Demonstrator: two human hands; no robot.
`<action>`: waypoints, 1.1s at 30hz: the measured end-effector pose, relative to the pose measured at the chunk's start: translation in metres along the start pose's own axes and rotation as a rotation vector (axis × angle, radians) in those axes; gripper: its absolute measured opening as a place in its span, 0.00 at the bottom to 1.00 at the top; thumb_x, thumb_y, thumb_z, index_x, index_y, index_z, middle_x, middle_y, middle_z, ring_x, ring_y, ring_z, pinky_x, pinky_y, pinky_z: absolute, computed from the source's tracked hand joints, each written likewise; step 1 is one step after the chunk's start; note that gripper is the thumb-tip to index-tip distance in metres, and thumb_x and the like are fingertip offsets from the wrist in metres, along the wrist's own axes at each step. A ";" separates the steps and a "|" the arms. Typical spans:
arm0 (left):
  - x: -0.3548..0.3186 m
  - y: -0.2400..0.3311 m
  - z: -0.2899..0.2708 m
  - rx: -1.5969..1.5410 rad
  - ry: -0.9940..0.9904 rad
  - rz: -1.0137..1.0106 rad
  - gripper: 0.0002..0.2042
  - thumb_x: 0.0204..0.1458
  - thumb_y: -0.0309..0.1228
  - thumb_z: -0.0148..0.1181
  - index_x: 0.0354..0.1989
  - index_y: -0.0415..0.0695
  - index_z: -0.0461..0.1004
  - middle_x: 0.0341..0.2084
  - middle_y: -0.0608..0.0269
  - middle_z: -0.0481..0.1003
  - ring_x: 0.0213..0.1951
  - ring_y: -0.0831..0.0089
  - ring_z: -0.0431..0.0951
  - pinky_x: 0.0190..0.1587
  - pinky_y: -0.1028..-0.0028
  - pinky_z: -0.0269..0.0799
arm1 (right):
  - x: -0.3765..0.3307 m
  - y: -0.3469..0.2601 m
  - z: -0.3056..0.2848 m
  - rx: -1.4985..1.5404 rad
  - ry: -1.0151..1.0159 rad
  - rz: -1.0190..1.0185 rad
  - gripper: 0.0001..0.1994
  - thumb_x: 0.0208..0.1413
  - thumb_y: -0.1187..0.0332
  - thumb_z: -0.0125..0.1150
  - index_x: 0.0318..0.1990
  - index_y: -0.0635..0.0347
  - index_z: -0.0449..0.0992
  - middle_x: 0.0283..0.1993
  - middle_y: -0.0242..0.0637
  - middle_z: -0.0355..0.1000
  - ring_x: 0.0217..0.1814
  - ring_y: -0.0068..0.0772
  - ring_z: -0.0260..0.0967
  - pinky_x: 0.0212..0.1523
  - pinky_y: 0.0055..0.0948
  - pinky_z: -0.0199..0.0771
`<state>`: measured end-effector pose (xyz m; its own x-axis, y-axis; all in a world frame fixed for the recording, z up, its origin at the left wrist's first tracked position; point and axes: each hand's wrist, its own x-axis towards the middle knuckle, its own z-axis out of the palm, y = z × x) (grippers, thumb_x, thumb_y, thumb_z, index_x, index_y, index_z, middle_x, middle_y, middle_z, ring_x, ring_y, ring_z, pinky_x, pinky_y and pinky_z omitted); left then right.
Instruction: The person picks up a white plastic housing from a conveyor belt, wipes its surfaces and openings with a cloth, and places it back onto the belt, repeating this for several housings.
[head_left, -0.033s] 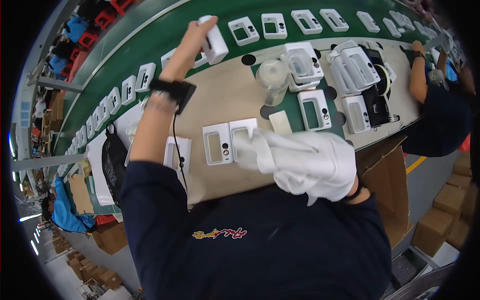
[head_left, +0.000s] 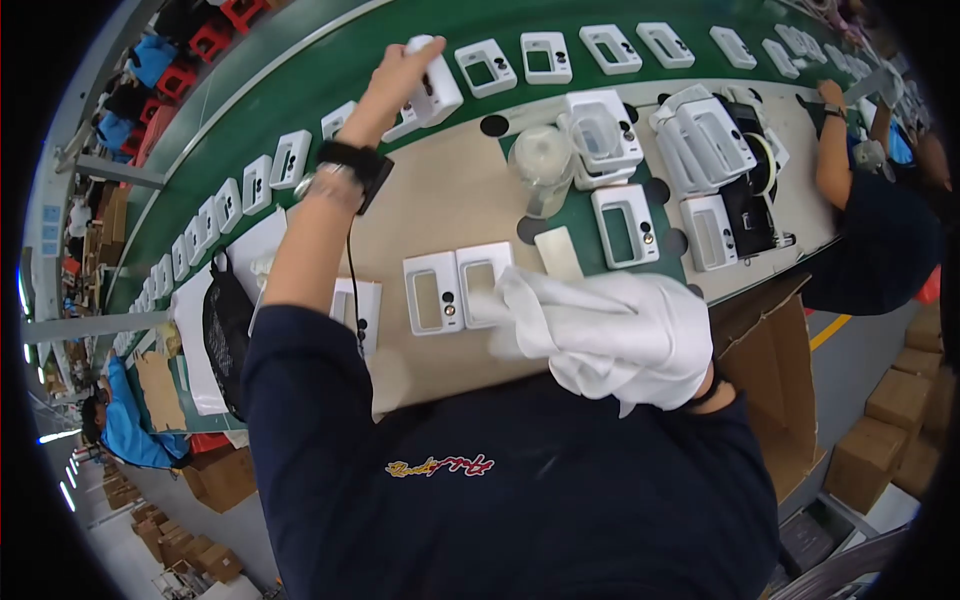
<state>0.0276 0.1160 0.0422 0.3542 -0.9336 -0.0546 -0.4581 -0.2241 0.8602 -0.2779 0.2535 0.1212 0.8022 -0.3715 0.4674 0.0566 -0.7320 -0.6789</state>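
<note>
Left hand (head_left: 405, 70) grasping a white casing (head_left: 432, 92) over the green belt (head_left: 300, 100); right hand (head_left: 640, 335) clutching a white cloth (head_left: 560, 310) beside the belt, wiping a white panel (head_left: 478, 282)

A green conveyor belt (head_left: 300, 80) curves across the top, carrying a row of white housings (head_left: 610, 45). On the desk (head_left: 440, 200) stand a roll of clear tape (head_left: 540, 160), a stack of white frames (head_left: 705, 135) and a black part (head_left: 745, 215). Cardboard boxes (head_left: 900, 400) sit on the floor at right; a black bag (head_left: 225, 330) lies at left
</note>
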 end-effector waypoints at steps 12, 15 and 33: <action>0.060 -0.071 -0.011 0.893 0.144 0.008 0.29 0.37 0.50 0.49 0.50 0.52 0.59 0.50 0.45 0.55 0.54 0.49 0.48 0.51 0.50 0.41 | -0.051 0.007 -0.013 0.094 0.466 0.482 0.09 0.34 0.71 0.61 0.27 0.59 0.75 0.27 0.41 0.70 0.26 0.32 0.68 0.27 0.24 0.64; 0.046 -0.079 -0.014 1.144 0.095 0.069 0.25 0.37 0.44 0.51 0.48 0.52 0.61 0.47 0.45 0.60 0.53 0.51 0.52 0.51 0.51 0.42 | -0.048 0.010 -0.015 0.192 0.488 0.503 0.09 0.37 0.68 0.61 0.28 0.60 0.74 0.28 0.41 0.70 0.29 0.31 0.68 0.30 0.25 0.65; -0.247 0.018 -0.035 -1.005 -0.088 0.171 0.22 0.41 0.20 0.44 0.48 0.41 0.54 0.14 0.64 0.63 0.10 0.82 0.57 0.13 0.83 0.52 | 0.089 -0.011 0.067 -0.111 0.038 0.027 0.11 0.42 0.72 0.56 0.36 0.63 0.71 0.33 0.37 0.70 0.30 0.29 0.67 0.33 0.24 0.67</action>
<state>-0.0399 0.3527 0.0889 0.2689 -0.9572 0.1069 0.4128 0.2148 0.8851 -0.1670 0.2667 0.1319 0.7790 -0.4121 0.4726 -0.0325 -0.7792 -0.6259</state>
